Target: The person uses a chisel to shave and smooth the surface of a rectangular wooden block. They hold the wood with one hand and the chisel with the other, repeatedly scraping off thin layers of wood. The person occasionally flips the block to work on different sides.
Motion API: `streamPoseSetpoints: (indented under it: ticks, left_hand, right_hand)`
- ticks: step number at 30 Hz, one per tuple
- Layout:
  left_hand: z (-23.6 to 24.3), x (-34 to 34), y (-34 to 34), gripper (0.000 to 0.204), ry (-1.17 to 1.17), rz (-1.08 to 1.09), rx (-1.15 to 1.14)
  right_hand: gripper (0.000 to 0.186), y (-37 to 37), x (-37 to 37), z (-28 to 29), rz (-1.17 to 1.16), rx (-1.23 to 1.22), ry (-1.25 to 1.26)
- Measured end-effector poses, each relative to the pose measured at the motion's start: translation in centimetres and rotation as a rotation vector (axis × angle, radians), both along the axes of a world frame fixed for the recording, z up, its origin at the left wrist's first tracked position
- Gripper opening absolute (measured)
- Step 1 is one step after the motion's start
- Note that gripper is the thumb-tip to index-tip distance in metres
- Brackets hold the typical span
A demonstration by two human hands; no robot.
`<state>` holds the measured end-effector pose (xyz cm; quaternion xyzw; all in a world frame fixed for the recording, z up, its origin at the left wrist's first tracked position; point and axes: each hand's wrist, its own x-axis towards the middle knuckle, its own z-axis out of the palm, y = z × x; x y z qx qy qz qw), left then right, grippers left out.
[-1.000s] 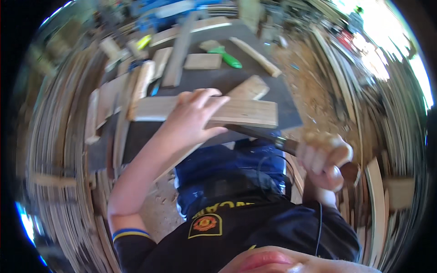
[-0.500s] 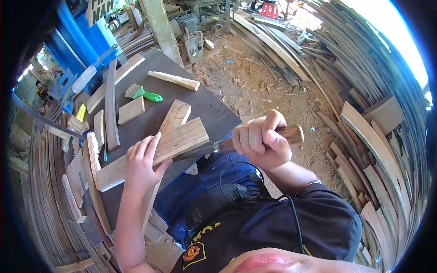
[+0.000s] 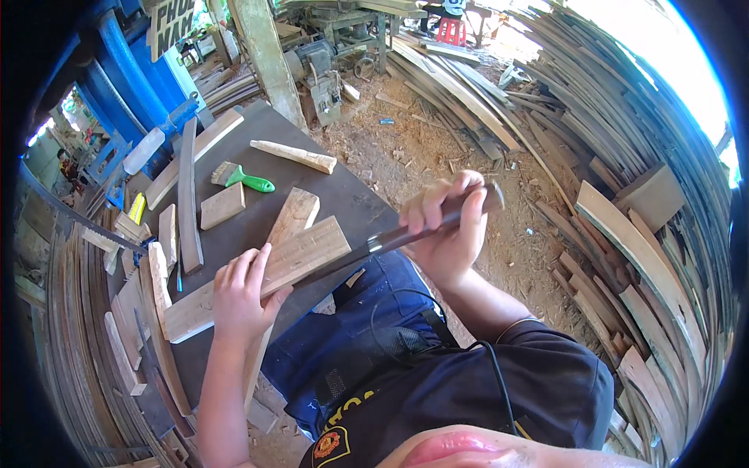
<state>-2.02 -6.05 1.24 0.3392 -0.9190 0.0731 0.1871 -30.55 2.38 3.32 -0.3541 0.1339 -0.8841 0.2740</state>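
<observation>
Over on the left of the dark bench [image 3: 351, 199] lie loose offcuts, a long dark slat [image 3: 187, 195] and a green-handled brush [image 3: 243, 179], all well clear of what I'm working on. My left hand [image 3: 243, 296] lies flat on the pale plank [image 3: 261, 273], fingers spread apart and pressing down, gripping nothing. The plank runs slantwise across the near edge of the bench, its right end pointing toward the tool and resting over a second board [image 3: 292, 217]. I'd judge the hold matters most here: I should keep my weight over that palm so the plank cannot skid, and keep the fingertips back from the end being worked.

To the right, the dark blade of the long tool [image 3: 367, 248] meets the plank near its right end; from here I cannot tell whether it is a rasp, a chisel or a saw. My right hand [image 3: 449, 226] is clamped round its wooden handle, fist closed tight. I think the stroke wants to run straight along the blade, away from my left hand, with steady pressure rather than force, and my knee, just under that corner, kept out of its line
</observation>
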Motion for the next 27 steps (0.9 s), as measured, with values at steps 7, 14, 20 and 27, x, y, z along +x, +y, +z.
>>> streamPoseSetpoints:
  ticks: [7,14,20,27]
  left_hand:
    - [0.2,-0.4,0.2,0.074,0.007,-0.054,0.014]
    - [1.0,-0.8,0.9,0.076,0.0,-0.175,0.029]
    - [1.2,-1.5,1.4,0.072,0.027,-0.318,0.027]
    - [1.3,-1.5,1.6,0.07,0.063,-0.315,0.024]
  right_hand:
    - [0.016,-1.6,-8.7,2.2,-0.069,0.226,-0.194]
    - [0.021,-1.8,-13.8,1.5,0.04,0.232,-0.508]
    - [0.027,-3.2,-13.1,-0.9,0.349,0.137,-0.617]
    - [0.026,-5.1,-9.7,-1.2,0.47,0.204,-0.65]
